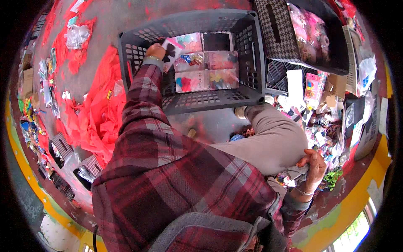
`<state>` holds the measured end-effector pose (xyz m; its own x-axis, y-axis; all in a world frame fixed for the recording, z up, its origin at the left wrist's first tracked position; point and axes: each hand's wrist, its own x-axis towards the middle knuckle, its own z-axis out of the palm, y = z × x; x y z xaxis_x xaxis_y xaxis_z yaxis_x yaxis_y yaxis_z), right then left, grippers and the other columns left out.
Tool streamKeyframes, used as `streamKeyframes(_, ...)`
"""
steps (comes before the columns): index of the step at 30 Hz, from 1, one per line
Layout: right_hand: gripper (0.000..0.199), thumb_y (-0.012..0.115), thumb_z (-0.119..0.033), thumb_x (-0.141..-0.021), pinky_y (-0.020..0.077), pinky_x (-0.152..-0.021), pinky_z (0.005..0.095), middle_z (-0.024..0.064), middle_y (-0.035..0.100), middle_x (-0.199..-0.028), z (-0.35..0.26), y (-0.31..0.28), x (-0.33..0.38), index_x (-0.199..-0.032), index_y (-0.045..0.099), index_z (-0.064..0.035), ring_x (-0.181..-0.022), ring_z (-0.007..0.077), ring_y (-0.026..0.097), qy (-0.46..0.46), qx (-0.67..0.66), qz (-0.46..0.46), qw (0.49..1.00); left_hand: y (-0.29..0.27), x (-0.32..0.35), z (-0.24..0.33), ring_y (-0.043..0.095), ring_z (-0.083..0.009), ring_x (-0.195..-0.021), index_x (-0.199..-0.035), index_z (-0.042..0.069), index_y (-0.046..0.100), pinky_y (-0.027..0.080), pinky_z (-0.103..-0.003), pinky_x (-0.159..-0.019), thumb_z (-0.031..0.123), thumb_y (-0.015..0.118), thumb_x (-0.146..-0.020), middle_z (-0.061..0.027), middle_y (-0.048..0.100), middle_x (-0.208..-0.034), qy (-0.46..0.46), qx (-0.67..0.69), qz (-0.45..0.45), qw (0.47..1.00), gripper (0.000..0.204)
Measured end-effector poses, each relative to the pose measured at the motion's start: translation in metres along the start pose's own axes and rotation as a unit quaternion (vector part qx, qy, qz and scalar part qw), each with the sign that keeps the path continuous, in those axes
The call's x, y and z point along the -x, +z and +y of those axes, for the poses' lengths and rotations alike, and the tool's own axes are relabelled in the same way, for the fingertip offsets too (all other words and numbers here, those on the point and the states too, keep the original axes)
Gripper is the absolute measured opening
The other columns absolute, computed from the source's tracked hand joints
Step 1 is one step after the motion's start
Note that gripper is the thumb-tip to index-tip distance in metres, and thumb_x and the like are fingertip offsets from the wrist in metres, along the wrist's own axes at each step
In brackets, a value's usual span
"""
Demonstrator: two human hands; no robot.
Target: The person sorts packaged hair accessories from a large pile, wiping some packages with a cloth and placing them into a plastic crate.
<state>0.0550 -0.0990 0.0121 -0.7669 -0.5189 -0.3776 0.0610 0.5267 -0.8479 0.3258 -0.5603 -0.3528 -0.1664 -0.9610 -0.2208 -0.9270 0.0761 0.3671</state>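
My left hand [155,51] is closed on the edge of a small flat packet [171,54], pinkish white with a black shape on it. It is inside the left wall of a dark grey slatted plastic crate [197,101]. On the crate's floor lie several flat clear packets in two columns, among them one with red and teal pieces [189,81], one with flower shapes [221,78] and a black one [216,42]. Out to the right beside my knee, my right hand [315,167] has bent fingers around a crumpled grey cloth [297,172].
A black box with a houndstooth side [277,29], filled with pink packaged goods, stands right of the crate. Small goods and a pink card pack [312,87] are heaped beside my leg. Red sheeting [103,113] covers floor at left; houndstooth baskets [63,145] lie beyond.
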Motion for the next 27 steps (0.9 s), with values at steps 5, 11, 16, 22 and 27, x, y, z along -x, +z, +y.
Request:
streamKeyframes(5,0.034,0.052,-0.028,-0.088,0.0401,-0.053,0.0229,0.0066,0.053,-0.054,-0.002,0.004,0.001,-0.091,0.06,0.0052,-0.05,0.012,0.049,-0.011,-0.023,-0.015,1.0,0.039,0.025,-0.062,0.059,-0.0361,-0.084,-0.086,0.012,0.064,0.047,-0.045,-0.072,0.023,0.051,-0.075,-0.0164,0.062,-0.086,0.214,-0.098,-0.194,0.952,0.02)
streamKeyframes(11,0.033,0.052,-0.027,-0.088,0.0397,-0.053,0.0227,0.0068,0.053,-0.055,0.009,-0.005,0.007,-0.092,0.06,0.0053,-0.05,0.0119,0.049,-0.021,-0.023,0.001,1.0,0.048,0.069,-0.04,0.056,-0.0341,-0.097,-0.098,0.009,0.061,0.046,-0.042,-0.082,0.017,0.053,-0.077,-0.0156,0.058,-0.105,0.13,-0.261,-0.346,0.892,0.024)
streamKeyframes(16,0.033,0.052,-0.026,-0.088,0.0397,-0.052,0.0223,0.0064,0.053,-0.055,0.009,-0.004,0.009,-0.092,0.06,0.0052,-0.05,0.0117,0.05,-0.018,-0.028,0.009,0.999,0.048,0.069,-0.049,0.053,-0.0339,-0.104,-0.105,0.009,0.059,0.045,-0.042,-0.086,0.017,0.056,-0.076,-0.0146,0.055,-0.114,0.158,-0.347,-0.384,0.841,0.03)
streamKeyframes(22,0.033,0.052,-0.026,-0.088,0.0413,-0.053,0.0231,0.0061,0.053,-0.055,0.008,-0.004,0.013,-0.092,0.06,0.0052,-0.05,0.0117,0.05,-0.013,-0.04,0.013,0.999,0.073,0.062,-0.07,0.055,-0.0338,-0.103,-0.107,0.011,0.058,0.046,-0.043,-0.085,0.022,0.058,-0.075,-0.016,0.057,-0.109,0.075,-0.315,-0.284,0.903,0.034)
streamKeyframes(27,0.033,0.053,-0.027,-0.088,0.0417,-0.053,0.0236,0.0065,0.053,-0.055,0.007,-0.002,0.008,-0.091,0.06,0.0054,-0.05,0.0122,0.05,-0.02,-0.052,0.001,0.998,0.073,0.052,-0.1,0.057,-0.0315,-0.1,-0.106,0.012,0.06,0.047,-0.042,-0.085,0.023,0.055,-0.078,-0.0149,0.06,-0.105,0.017,-0.276,-0.245,0.929,0.03)
